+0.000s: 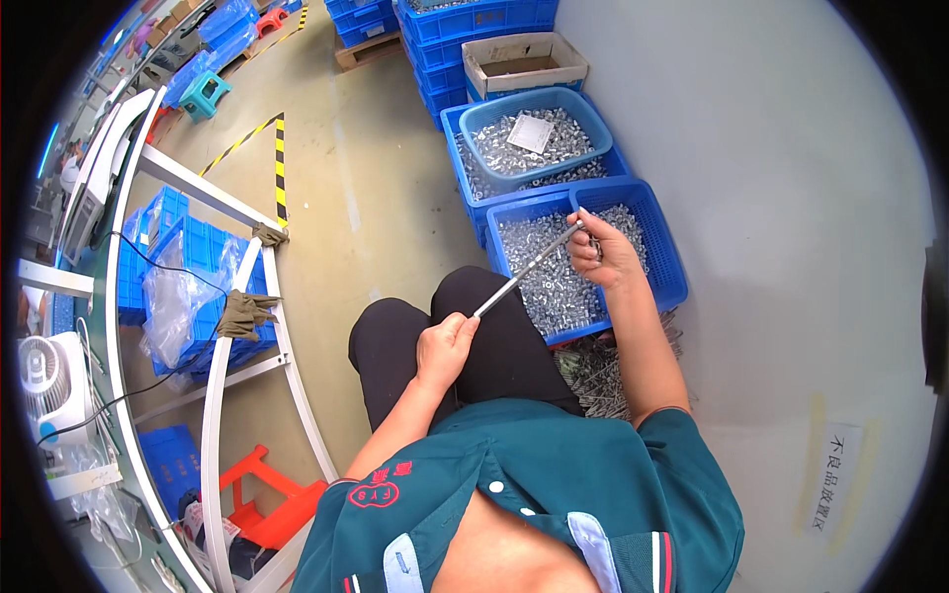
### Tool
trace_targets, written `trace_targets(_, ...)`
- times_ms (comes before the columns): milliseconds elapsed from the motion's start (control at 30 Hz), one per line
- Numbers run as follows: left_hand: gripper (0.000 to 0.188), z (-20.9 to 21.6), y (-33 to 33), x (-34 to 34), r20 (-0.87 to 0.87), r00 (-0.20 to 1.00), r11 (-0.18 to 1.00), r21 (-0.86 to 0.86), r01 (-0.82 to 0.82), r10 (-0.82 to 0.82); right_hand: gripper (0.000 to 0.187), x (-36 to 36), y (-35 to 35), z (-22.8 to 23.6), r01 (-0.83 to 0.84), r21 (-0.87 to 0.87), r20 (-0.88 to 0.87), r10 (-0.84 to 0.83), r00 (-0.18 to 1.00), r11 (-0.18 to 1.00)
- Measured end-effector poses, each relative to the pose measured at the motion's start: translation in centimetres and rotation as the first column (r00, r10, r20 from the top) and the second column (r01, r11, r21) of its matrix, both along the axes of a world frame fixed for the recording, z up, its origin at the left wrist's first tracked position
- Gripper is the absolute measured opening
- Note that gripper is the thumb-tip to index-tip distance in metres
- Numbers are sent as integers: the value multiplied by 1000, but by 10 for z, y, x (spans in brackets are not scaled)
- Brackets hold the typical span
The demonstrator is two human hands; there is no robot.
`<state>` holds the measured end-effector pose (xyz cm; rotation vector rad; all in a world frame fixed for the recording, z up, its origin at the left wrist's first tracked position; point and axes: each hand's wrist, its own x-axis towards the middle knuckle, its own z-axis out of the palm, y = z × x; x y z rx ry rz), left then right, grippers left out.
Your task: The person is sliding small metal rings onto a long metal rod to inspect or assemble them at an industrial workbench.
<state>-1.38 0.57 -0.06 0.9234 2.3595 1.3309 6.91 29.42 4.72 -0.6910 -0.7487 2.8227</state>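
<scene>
A thin silvery metal rod point(514, 281) slants across my lap, from lower left to upper right. Its lower end is in my left hand point(445, 350), fingers wrapped round it above my knees. The fingers of my right hand point(605, 257) are closed at the upper end, where small metal pieces also seem to sit in the palm; their exact kind is too small to tell. Below that hand stand a blue crate point(491, 219) and a blue basket point(676, 247), both full of small shiny metal fittings. Long thin metal rods point(596, 381) lie in a heap beside my right thigh.
Behind the crate, a light-blue basin point(605, 138) of metal fittings rests on another crate, near an open cardboard box point(573, 67). A grey wall point(771, 217) rises at right. On the left are a white-framed bench point(213, 425), a red stool point(265, 484) and a fan point(44, 381).
</scene>
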Motion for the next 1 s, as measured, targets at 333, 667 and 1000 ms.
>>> trace_targets(333,37,3,1,0,-7,1000,999,-21,-25,25,21,-3,-14,17,-44,292,77,22,997,956)
trace_targets(667,32,1,3,-1,83,996,1000,2,-22,22,30,9,-7,-17,-34,69,89,28,996,997)
trace_targets(1000,32,1,1,0,38,999,1000,12,-14,13,12,5,6,-18,18,-73,-132,-28,991,997)
